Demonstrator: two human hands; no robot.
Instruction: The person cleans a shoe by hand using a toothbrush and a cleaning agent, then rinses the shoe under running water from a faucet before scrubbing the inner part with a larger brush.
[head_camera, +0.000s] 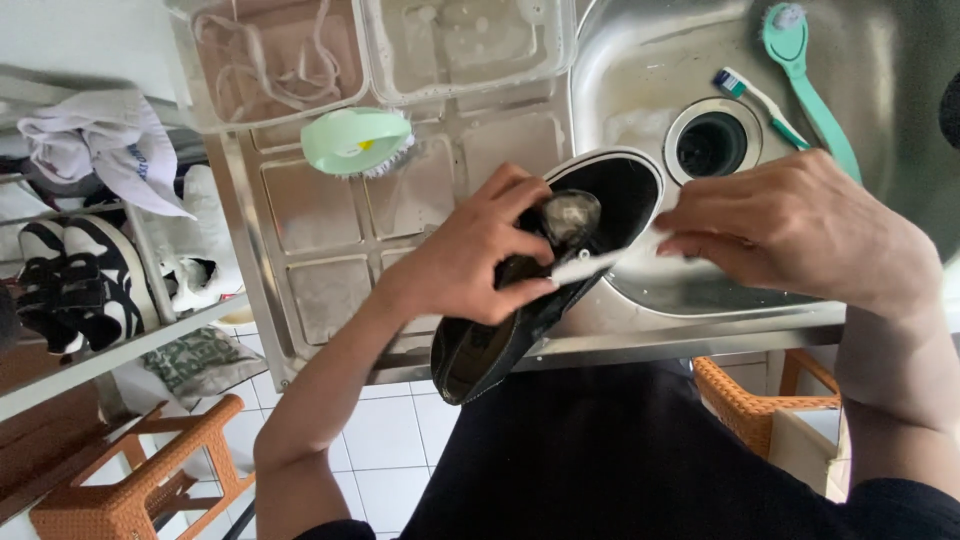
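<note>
Scrubbing is proceeding: left hand (480, 255) is gripping the black shoe (545, 270) over the sink's (640, 60) front edge, right hand (790, 225) is pinching a white brush handle (590, 265); continuing likely requires steady bracing.

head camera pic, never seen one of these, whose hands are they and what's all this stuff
One picture, from a camera on a person's head, looking down at their own bare hands over a steel sink. The left hand grips a black shoe resting on the sink's edge. The right hand pinches a thin white item at the shoe's opening; what it is isn't clear. Nearby lie a green scrub brush, a toothbrush, a teal long-handled brush and two clear tubs.
</note>
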